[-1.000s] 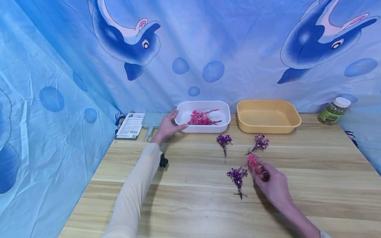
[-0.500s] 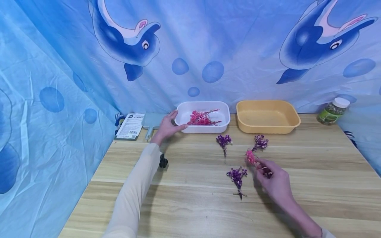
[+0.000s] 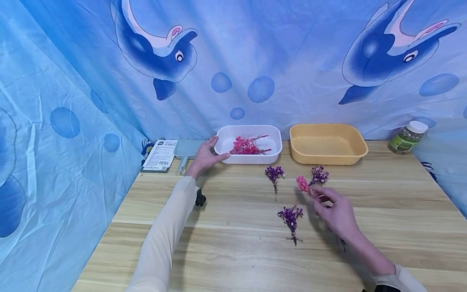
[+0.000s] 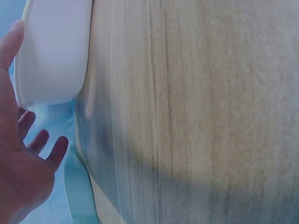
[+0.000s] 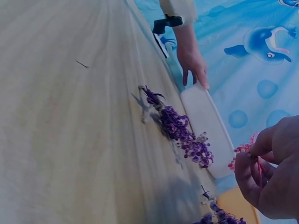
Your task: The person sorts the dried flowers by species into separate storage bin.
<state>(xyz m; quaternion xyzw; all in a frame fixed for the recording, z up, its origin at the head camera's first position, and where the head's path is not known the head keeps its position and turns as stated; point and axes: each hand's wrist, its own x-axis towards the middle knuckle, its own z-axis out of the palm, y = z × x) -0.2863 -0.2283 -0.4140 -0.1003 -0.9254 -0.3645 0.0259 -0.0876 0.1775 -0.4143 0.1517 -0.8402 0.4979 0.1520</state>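
Observation:
My right hand (image 3: pixel 337 213) pinches a small bunch of pink dried flowers (image 3: pixel 303 184) by its stems, its blooms pointing up and left. Purple dried-flower bunches lie close by: one (image 3: pixel 320 175) just beyond the pink blooms, another (image 3: pixel 274 174) further left, and a third (image 3: pixel 291 219) nearer me. In the right wrist view, the pink blooms (image 5: pixel 240 151) are partly hidden by the fingers. My left hand (image 3: pixel 206 155) rests against the left end of a white plastic basin (image 3: pixel 251 159), its fingers extended and spread. Pink dried flowers (image 3: pixel 248 145) lie inside that basin.
A yellow basin (image 3: pixel 328 159) stands right of the white one. Beyond it is a lidded jar (image 3: pixel 407 138). A blue-green dustpan-like tool (image 3: pixel 187 150) and a printed packet (image 3: pixel 159 155) sit at the back left. A dolphin-print curtain (image 3: pixel 233 61) borders the table (image 3: pixel 233 251).
My right hand has shifted a little up and left with the pink flowers, which now tilt further left. A dark stem shows beside the right wrist. The left hand stays against the white basin.

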